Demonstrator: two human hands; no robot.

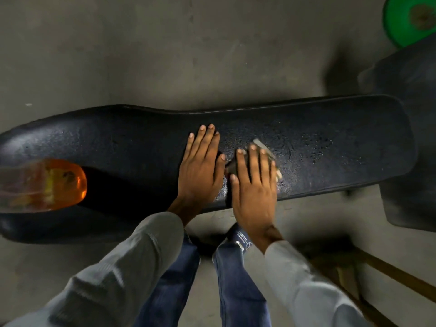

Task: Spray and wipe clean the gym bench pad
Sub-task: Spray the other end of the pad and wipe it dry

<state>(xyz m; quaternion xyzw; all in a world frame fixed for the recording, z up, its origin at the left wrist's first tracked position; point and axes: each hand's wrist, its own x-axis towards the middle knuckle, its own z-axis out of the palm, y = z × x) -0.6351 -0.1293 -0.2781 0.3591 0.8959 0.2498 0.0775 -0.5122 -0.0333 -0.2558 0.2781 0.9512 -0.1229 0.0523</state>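
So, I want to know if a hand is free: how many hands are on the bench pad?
2. The left hand lies flat on the bench pad near its middle; the right hand, just beside it, presses a cloth onto the pad.

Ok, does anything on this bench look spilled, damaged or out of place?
Nothing looks damaged. Wet droplets sit on the bench pad to the right of the cloth under the right hand, not yet wiped. A blurred orange bottle lies at the pad's left end, in the way of wiping there.
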